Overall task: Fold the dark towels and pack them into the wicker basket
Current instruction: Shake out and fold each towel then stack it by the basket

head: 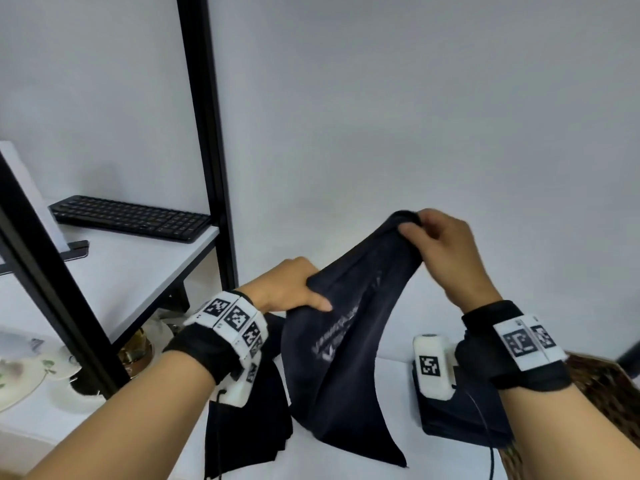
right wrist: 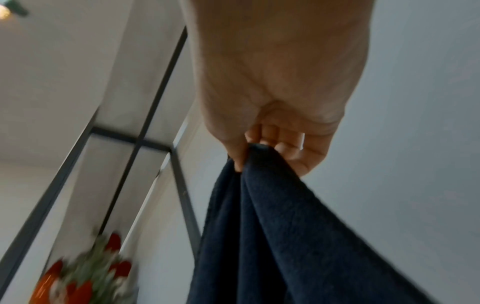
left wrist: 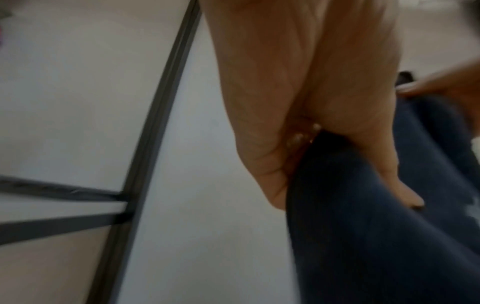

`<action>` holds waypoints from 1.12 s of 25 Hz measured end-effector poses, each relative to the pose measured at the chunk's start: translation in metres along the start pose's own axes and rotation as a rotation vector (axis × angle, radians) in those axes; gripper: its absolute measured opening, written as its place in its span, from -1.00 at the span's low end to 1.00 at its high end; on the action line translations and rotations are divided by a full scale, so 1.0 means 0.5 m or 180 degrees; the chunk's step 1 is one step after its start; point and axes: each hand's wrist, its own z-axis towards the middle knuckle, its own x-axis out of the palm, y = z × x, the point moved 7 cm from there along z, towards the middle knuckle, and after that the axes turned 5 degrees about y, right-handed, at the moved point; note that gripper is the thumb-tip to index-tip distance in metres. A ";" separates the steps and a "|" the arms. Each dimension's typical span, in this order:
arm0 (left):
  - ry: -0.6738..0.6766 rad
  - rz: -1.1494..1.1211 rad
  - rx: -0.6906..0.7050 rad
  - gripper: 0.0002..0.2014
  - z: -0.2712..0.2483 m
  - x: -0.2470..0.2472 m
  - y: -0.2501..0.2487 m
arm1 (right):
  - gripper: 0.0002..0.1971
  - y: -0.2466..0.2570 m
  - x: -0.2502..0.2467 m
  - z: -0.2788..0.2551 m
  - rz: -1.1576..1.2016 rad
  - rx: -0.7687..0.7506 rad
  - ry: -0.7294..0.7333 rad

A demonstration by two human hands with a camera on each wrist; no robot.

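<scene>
White table [head: 388, 393], dark towel [head: 346, 341] lifted between both hands, left hand [head: 287, 285], right hand [head: 446, 251]

White table [head: 391, 410], folded towels [head: 464, 414].

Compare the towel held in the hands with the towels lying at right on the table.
The held towel hangs unfolded, gripped by left hand and right hand; the folded stack lies flat on the table. The held towel shows pale lettering; the stack shows none. Both are dark.

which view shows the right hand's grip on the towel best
The right wrist view: the right hand pinches the bunched dark towel close up. The head view shows it smaller; the left wrist view catches only blurred fingers.
</scene>
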 end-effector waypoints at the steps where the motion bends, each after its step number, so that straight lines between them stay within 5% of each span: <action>1: 0.0052 0.0088 -0.0168 -0.83 -0.006 0.003 0.037 | -0.93 -0.018 -0.036 -0.001 0.0271 0.0097 -0.0271; 7: -0.1192 0.0218 -0.0574 -0.78 0.036 -0.106 0.135 | -0.81 -0.178 -0.132 0.027 0.0231 0.0740 -0.0239; 10: -0.2027 0.0249 -0.0358 -0.88 0.095 -0.173 0.091 | -0.76 -0.206 -0.159 0.090 0.0267 0.0708 -0.0426; 13: -0.2782 -0.0539 0.0149 -0.95 0.121 -0.260 0.008 | -0.83 -0.150 -0.215 0.166 0.0489 0.0409 -0.0783; 18: -0.2899 -0.2393 0.1215 -0.90 0.041 -0.363 -0.140 | -0.81 0.021 -0.309 0.192 0.1323 -0.0161 -0.1153; 23: -0.3006 -0.2233 0.1552 -0.85 -0.116 -0.365 -0.194 | -0.83 0.124 -0.334 0.086 0.1556 -0.0342 -0.1151; 28: -0.2644 -0.2323 0.1594 -0.71 -0.190 -0.279 -0.148 | -0.78 0.129 -0.302 -0.058 0.1530 -0.0152 -0.1067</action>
